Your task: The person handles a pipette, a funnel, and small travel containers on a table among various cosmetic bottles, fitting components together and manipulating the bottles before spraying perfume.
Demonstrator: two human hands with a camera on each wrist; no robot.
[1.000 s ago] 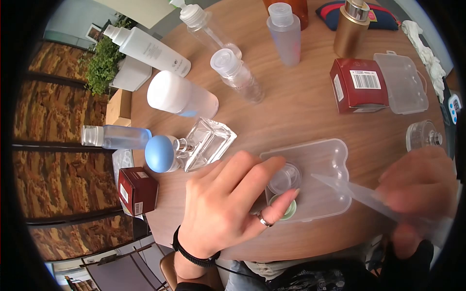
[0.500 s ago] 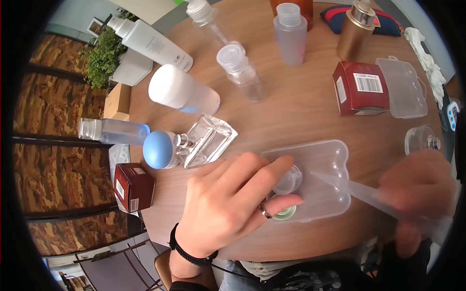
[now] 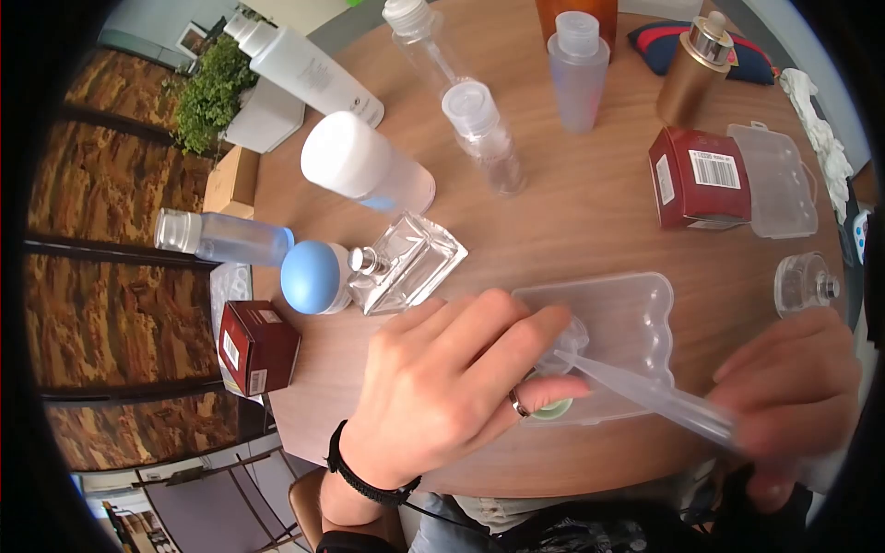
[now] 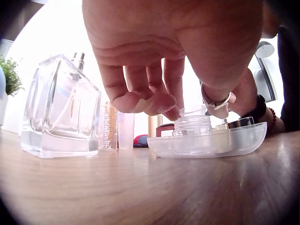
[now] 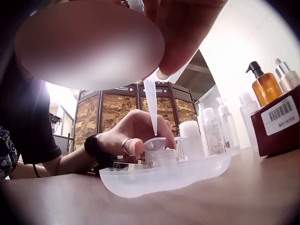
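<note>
My left hand (image 3: 442, 387) curls its fingers and thumb about a small clear jar (image 4: 193, 124) with a threaded neck. A small clear funnel-like piece (image 5: 155, 143) sits at the jar's mouth. The jar stands in a shallow translucent tray (image 3: 622, 304) with a wavy edge. Beside it, partly under my thumb, lies a pale green round piece (image 3: 555, 409). My right hand (image 3: 793, 387), blurred, grips a translucent tapered pipette (image 3: 645, 392). The pipette slants down to the left, its tip over the jar's mouth; in the right wrist view, the tip points straight down at the funnel-like piece.
A glass perfume bottle (image 3: 410, 263) and a blue-capped bottle (image 3: 313, 276) stand left of the tray. Several bottles fill the far side, including a white-capped one (image 3: 369, 166). At right are a red box (image 3: 701, 180), a clear case (image 3: 779, 184) and a small glass bottle (image 3: 802, 284).
The pipette has moved left, bringing its tip from over the tray to over the jar. My left hand keeps its place at the jar. The head view has shifted slightly.
</note>
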